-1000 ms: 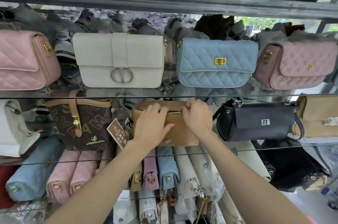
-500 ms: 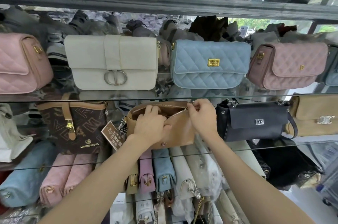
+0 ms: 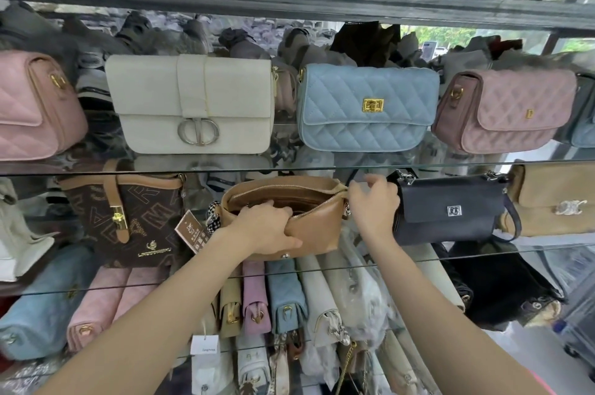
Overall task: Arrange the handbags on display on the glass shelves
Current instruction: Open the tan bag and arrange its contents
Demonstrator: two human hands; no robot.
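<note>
While the tan handbag (image 3: pixel 309 220) sits unzipped on the middle glass shelf (image 3: pixel 483 254), just below frame centre, the left hand (image 3: pixel 264 228) grips its front wall, fingers curled over the open rim and thumb pressed on the front. At 3 o'clock from the bag the right hand (image 3: pixel 375 204) hovers by the zipper end, fingers loosely bent and apart; whether they pinch the pull I cannot tell. A black flap bag (image 3: pixel 450 207) stands just beyond that hand, a brown monogram bag (image 3: pixel 128 217) at 9 o'clock. At 12 o'clock, on the upper shelf, stand a cream bag (image 3: pixel 193 104) and a blue quilted bag (image 3: pixel 367 108).
</note>
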